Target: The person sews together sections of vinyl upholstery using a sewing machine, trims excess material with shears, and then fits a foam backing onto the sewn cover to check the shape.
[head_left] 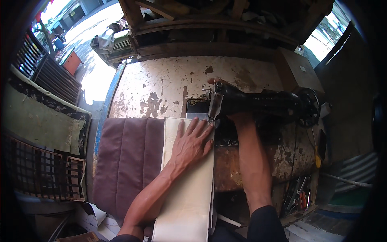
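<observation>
A black sewing machine (258, 101) stands on the worn table, its needle end facing left. Under its presser foot lies the edge of a cream padded panel (187, 193), which hangs down toward me. Joined to or lying against that panel on the left is a dark brown fabric piece (129, 161) with stitched channels. My left hand (191, 141) rests flat on the cream panel, fingers stretched toward the needle. My right hand (241, 117) reaches beneath the machine's arm; its fingers are mostly hidden behind the machine, with what looks like a fingertip showing past the head.
The table (161, 80) has peeling paint and a blue left edge. A handwheel (309, 107) sits at the machine's right end. Wooden shelving (213, 40) rises behind the table. Tools (300, 197) stand in a holder below right. A slatted frame (44, 169) is at left.
</observation>
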`<action>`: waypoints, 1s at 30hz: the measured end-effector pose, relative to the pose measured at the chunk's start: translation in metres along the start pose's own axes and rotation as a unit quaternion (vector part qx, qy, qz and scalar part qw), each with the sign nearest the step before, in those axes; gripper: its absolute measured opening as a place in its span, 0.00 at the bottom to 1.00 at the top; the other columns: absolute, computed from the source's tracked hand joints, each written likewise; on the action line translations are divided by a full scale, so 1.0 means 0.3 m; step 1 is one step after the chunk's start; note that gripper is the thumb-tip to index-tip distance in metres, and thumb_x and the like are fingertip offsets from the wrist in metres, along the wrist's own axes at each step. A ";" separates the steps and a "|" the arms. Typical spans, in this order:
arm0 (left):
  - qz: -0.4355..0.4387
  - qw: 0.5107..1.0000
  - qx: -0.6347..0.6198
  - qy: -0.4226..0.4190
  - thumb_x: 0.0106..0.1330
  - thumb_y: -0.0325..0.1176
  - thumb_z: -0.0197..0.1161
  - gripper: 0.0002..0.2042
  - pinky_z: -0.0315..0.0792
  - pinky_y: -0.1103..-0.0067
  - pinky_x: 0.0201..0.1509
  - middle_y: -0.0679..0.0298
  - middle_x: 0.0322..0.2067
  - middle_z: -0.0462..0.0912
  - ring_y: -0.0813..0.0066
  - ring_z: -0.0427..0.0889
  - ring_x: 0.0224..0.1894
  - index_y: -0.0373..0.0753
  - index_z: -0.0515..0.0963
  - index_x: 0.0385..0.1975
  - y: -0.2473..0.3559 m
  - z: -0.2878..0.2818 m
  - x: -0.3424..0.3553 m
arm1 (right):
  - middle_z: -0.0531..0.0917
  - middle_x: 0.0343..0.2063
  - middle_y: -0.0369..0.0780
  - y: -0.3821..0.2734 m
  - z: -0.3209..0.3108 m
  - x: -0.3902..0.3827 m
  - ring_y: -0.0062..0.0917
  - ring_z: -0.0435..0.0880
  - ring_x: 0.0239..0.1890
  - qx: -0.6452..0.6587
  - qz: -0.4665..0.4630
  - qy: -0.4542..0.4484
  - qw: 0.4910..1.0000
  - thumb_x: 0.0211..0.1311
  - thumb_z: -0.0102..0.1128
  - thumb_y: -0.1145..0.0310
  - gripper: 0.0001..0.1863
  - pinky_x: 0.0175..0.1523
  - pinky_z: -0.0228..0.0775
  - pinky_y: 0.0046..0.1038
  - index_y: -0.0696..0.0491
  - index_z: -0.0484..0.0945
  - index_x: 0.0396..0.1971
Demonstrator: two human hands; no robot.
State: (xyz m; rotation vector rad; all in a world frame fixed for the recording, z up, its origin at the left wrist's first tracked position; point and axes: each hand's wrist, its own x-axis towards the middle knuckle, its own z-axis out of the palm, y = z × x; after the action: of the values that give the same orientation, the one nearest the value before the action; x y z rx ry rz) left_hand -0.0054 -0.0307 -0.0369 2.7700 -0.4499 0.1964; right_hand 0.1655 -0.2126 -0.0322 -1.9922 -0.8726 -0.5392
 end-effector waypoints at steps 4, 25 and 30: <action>-0.005 1.000 0.005 -0.001 0.75 0.50 0.55 0.29 0.48 0.46 0.81 0.61 0.73 0.68 0.55 0.59 0.79 0.52 0.70 0.74 -0.003 -0.007 0.007 | 0.88 0.50 0.42 0.039 0.085 -0.030 0.24 0.86 0.43 0.446 0.175 -0.018 0.877 0.77 0.55 0.64 0.16 0.52 0.80 0.28 0.55 0.82 0.57; -0.015 1.000 0.018 -0.014 0.74 0.52 0.56 0.29 0.44 0.46 0.82 0.64 0.75 0.66 0.58 0.57 0.81 0.56 0.68 0.75 -0.033 -0.010 0.003 | 0.85 0.55 0.48 0.130 0.149 -0.125 0.30 0.86 0.51 0.157 0.164 -0.013 0.974 0.78 0.53 0.52 0.26 0.57 0.80 0.31 0.57 0.77 0.63; 0.002 1.000 -0.007 -0.026 0.74 0.51 0.57 0.29 0.43 0.47 0.83 0.64 0.75 0.67 0.58 0.57 0.80 0.56 0.68 0.75 0.024 -0.024 -0.001 | 0.85 0.56 0.49 0.195 0.125 -0.161 0.30 0.86 0.51 0.172 0.176 0.033 0.969 0.77 0.56 0.52 0.27 0.56 0.81 0.31 0.57 0.76 0.64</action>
State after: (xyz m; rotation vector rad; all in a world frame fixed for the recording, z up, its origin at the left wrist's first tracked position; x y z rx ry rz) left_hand -0.0086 -0.0345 -0.0282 2.7662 -0.4674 0.1205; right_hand 0.1790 -0.2206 -0.1153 -1.7439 -0.5129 -0.2295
